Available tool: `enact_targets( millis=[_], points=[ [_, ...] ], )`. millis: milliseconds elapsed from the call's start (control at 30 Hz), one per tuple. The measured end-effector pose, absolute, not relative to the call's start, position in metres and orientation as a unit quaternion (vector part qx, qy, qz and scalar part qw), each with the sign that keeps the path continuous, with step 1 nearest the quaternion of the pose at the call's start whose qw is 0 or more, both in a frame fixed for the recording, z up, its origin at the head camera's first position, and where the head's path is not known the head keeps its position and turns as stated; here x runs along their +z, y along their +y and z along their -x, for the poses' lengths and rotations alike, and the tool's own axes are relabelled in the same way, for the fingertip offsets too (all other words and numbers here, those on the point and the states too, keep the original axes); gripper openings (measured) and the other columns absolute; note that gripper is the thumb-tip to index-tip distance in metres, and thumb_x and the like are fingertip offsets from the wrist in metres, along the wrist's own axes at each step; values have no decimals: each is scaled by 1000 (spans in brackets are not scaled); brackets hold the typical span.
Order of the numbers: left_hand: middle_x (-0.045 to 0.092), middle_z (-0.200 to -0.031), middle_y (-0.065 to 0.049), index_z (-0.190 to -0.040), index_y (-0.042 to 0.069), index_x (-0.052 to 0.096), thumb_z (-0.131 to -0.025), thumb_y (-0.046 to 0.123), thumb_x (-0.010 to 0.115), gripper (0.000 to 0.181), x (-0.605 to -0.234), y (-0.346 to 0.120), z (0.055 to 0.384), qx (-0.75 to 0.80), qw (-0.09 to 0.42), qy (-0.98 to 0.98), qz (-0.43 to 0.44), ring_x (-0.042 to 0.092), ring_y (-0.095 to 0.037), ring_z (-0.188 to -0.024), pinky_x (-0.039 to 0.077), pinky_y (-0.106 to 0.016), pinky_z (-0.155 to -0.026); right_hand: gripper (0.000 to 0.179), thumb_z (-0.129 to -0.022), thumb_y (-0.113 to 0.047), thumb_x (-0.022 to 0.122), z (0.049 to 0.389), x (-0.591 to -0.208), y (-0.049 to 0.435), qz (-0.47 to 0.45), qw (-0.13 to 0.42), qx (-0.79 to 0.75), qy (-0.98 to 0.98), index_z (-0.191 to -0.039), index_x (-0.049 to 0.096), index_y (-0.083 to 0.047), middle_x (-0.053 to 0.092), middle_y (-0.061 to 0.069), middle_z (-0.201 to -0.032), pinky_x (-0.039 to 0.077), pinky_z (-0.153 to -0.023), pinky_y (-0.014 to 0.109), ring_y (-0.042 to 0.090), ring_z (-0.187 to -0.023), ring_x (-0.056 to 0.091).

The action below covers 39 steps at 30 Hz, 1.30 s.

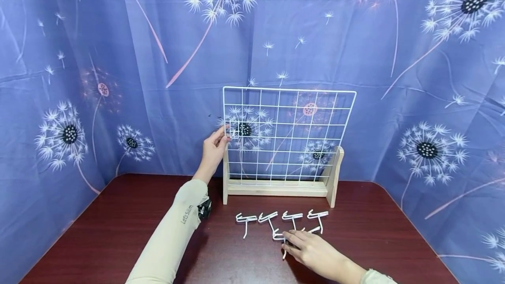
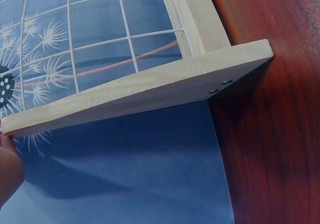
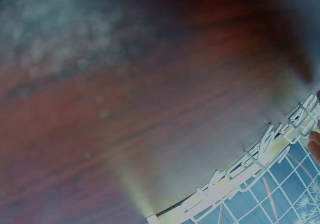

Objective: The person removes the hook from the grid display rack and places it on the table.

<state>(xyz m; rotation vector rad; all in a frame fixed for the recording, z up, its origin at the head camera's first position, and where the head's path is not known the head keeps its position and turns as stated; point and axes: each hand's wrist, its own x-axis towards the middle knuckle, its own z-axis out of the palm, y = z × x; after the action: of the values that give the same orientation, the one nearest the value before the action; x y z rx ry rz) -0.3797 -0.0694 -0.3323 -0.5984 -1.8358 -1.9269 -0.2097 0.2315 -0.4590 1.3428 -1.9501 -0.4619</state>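
A white wire grid panel (image 1: pixel 288 150) stands upright in a wooden stand (image 1: pixel 276 189). At the panel's left edge, the thumb and fingers of my left hand (image 1: pixel 214 146) pinch the wire just above the wooden upright (image 2: pixel 135 84). A small white piece shows by those fingertips. My right hand (image 1: pixel 315 251) is low over the table, its thumb and fingertips closed about a white wire display hook (image 1: pixel 278 236). Behind it lie more white hooks, among them a left one (image 1: pixel 246 219) and a right one (image 1: pixel 318 215). Part of another hook is hidden under the right hand.
The dark red wooden table (image 1: pixel 130 214) has rounded back corners. A blue curtain (image 1: pixel 165 143) with dandelion prints hangs around its back and sides. The row of hooks lies close in front of the stand.
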Motion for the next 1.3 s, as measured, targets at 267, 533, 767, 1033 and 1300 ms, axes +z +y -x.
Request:
enact_targets(
  millis=[267,533,767,1033,1300],
  points=[
    [52,-109,-33,-134,-5,53,-95,-11,47,40,-331,-70,379,-689,209,-659,218,57,-45,-103,47,-51,-93,41,-99,-18,34,211,-459,232,-522,364,-182,-749,-107,74,-17,65,6,-115,54,-81,29,18,-100,61],
    [53,-108,-31,-134,-3,53,-96,-10,47,40,-330,-71,378,-685,212,-665,210,57,-46,-103,49,-48,-92,38,-104,-22,37,216,-454,225,-531,370,-85,-758,-104,73,-11,66,7,-112,53,-83,31,19,-98,62],
    [53,-107,-34,-133,-5,54,-95,-12,47,40,-329,-70,377,-678,220,-666,219,56,-48,-101,51,-42,-91,42,-106,-26,34,221,-440,212,-519,391,-31,-759,-105,72,-8,67,9,-111,54,-85,33,21,-99,64],
    [55,-107,-35,-133,-7,53,-95,-10,48,38,-336,-71,384,-677,222,-665,225,56,-49,-101,53,-33,-89,42,-106,-27,35,230,-421,197,-502,398,23,-767,-108,71,-6,68,10,-111,53,-87,35,23,-100,64],
    [58,-104,-27,-133,2,58,-96,-6,51,38,-350,-70,402,-675,240,-664,215,60,-41,-97,52,-19,-83,32,-102,-24,47,239,-404,184,-490,397,64,-773,-115,70,-5,66,10,-114,54,-88,35,23,-101,65]
  ],
)
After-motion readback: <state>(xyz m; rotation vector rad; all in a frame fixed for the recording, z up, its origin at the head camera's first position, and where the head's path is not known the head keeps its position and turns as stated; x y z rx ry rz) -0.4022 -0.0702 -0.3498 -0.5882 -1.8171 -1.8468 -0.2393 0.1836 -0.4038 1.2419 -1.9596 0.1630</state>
